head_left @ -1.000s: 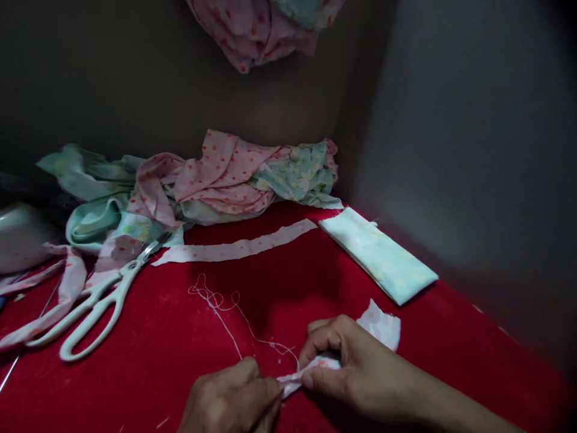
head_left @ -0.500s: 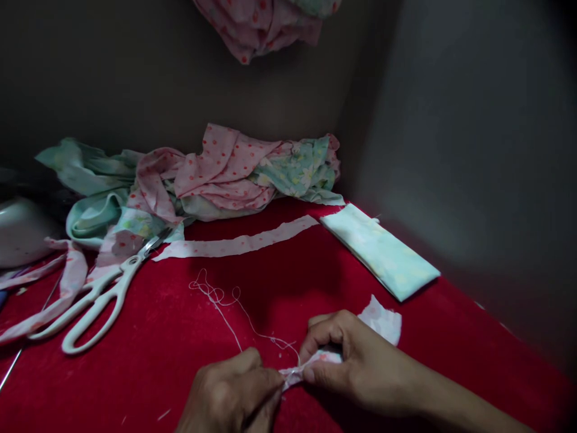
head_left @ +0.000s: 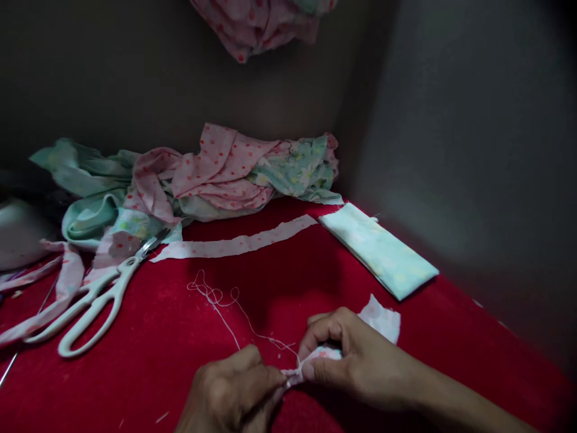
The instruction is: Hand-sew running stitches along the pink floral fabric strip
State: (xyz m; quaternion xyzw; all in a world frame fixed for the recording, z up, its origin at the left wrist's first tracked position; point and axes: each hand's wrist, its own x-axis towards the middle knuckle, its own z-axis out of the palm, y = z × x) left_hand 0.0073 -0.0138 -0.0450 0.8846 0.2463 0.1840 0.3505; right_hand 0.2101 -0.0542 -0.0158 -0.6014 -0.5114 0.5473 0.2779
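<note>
Between my two hands is a small piece of pale pink fabric, bunched along its edge. My left hand pinches its left end, fingers closed. My right hand grips the other end between thumb and curled fingers. A loose white thread runs from the fabric by my right fingertips and lies in loops on the red cloth. Whether a needle is in either hand cannot be made out. Behind my right hand, a white spotted fabric scrap sticks out; whether it joins the held piece is hidden.
White-handled scissors lie at left, beside pink fabric strips. Across the red cloth stretches a long spotted strip. A folded pale green fabric rests at right. Crumpled pink and green cloth lines the wall.
Both hands keep their pinch on the fabric with barely any movement. The whole view has shifted very slightly, and the scene sits a little further left.
</note>
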